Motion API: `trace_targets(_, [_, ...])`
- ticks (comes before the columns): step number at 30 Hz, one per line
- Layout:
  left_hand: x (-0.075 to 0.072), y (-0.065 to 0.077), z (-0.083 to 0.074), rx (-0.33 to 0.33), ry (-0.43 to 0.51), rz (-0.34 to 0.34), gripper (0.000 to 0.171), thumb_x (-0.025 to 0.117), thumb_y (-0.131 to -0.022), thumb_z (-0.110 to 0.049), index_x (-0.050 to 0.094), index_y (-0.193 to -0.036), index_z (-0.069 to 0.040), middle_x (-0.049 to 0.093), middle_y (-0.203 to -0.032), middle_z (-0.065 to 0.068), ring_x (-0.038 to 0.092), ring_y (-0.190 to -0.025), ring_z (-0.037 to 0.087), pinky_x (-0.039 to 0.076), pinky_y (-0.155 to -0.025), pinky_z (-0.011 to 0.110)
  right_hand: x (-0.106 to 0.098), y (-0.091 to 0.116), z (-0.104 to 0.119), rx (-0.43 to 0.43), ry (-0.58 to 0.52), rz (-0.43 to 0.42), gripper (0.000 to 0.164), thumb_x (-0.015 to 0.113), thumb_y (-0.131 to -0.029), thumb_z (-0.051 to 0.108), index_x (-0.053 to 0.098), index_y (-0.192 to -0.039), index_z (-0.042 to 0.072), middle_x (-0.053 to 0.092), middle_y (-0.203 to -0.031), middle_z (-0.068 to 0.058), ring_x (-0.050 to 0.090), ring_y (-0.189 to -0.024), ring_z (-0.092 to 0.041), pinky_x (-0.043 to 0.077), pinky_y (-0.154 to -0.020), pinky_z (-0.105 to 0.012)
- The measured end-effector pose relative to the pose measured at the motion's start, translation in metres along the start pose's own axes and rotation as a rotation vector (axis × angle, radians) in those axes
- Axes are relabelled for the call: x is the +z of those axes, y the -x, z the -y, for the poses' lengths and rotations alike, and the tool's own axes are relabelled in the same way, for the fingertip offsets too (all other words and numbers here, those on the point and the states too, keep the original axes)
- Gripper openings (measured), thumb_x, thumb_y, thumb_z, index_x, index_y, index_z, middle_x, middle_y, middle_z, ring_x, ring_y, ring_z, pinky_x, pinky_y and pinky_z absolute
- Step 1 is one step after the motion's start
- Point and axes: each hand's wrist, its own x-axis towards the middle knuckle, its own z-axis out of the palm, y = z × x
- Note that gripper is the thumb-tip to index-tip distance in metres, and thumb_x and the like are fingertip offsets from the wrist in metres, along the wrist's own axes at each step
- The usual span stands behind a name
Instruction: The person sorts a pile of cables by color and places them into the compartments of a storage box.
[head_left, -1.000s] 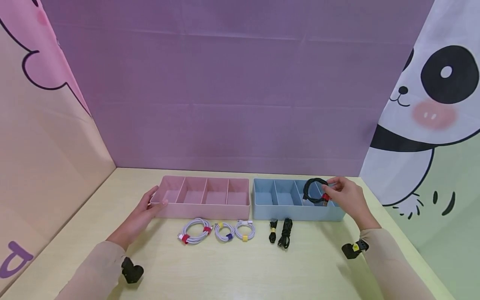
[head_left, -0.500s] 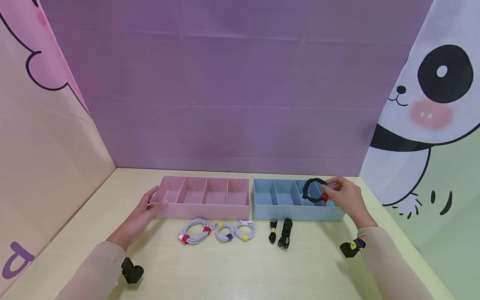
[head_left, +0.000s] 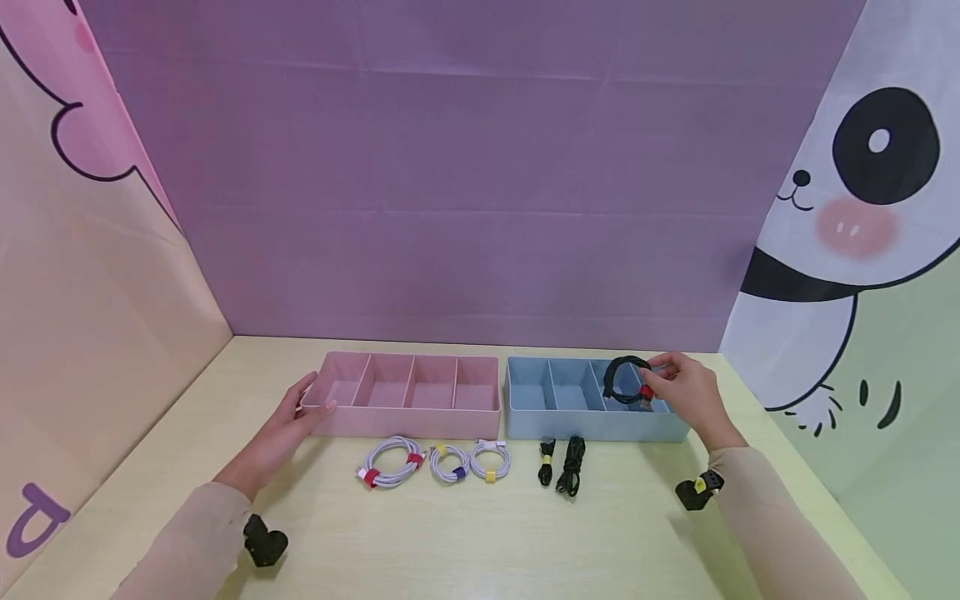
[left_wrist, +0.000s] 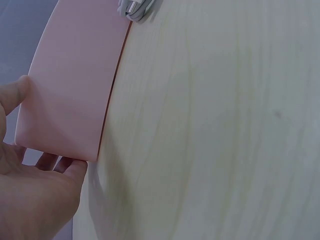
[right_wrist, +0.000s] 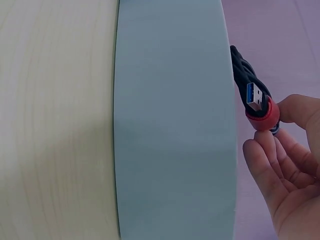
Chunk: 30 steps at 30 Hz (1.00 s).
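Note:
My right hand (head_left: 688,390) pinches a coiled black USB cable (head_left: 621,395) with a red strap (right_wrist: 265,116), held over the right compartments of the blue divided box (head_left: 596,427). In the right wrist view the metal plug (right_wrist: 255,96) with its blue insert shows beside the strap. My left hand (head_left: 279,429) holds the left end of the pink divided box (head_left: 405,422), the thumb at the front rim and the fingers against the end wall. In front of the pink box lie three coiled white cables, the largest (head_left: 375,481) with red straps.
A small black cable bundle (head_left: 545,475) with a yellow strap and a longer black bundle (head_left: 572,467) lie before the blue box. The two boxes stand side by side on a light wood table (head_left: 480,542). A purple backdrop (head_left: 480,208) rises behind them.
My right hand has drifted slightly left with the black USB cable, which stays over the blue box. The left hand and both boxes have not moved.

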Motion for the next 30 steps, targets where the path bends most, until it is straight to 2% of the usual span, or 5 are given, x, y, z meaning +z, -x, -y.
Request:
trace_targets(14, [-0.0002,-0.0027,0.0033,0.033,0.032,-0.003,0.093,0.052,-0.101,-0.053,-0.013,-0.161,-0.025,-0.009,-0.165,0.021,0.003,-0.148,0.048,0.01,-0.112,0.072,0.0085,-0.0043,-0.0054,-0.041,0.028,-0.013,0.031,0.07,-0.095,0.02,0.066,-0.113,-0.004,0.068,-0.089,-0.012,0.061,-0.075,-0.025,0.05,-0.061,-0.032])
trace_targets(22, [-0.0003,-0.0017,0.0021,0.036,0.038,-0.005,0.091,0.053,-0.102,-0.049,-0.012,-0.161,-0.023,-0.009,-0.164,0.023,0.004,-0.148,0.049,0.01,-0.112,0.072,0.0079,-0.0028,-0.0045,-0.048,0.034,0.016,0.033,0.067,-0.097,0.023,0.066,-0.117,-0.004,0.07,-0.101,-0.018,0.066,-0.092,-0.034,0.056,-0.077,-0.045])
trace_targets(26, [-0.0005,-0.0025,0.0025,0.031,0.035,-0.009,0.091,0.053,-0.102,-0.05,-0.012,-0.161,-0.023,-0.01,-0.164,0.022,0.004,-0.148,0.049,0.01,-0.112,0.072,0.0063,-0.002,-0.0025,-0.054,0.032,0.019,0.032,0.067,-0.097,0.022,0.067,-0.117,-0.003,0.071,-0.103,-0.018,0.066,-0.095,-0.034,0.056,-0.08,-0.047])
trace_targets(30, [-0.0013,-0.0043,0.0035,0.026,0.031,-0.007,0.091,0.052,-0.102,-0.048,-0.013,-0.161,-0.022,-0.012,-0.164,0.023,0.003,-0.147,0.05,0.01,-0.112,0.072,0.0052,-0.0009,-0.0003,-0.077,0.035,0.021,0.03,0.067,-0.096,0.02,0.068,-0.115,-0.003,0.071,-0.102,-0.018,0.066,-0.095,-0.034,0.056,-0.078,-0.045])
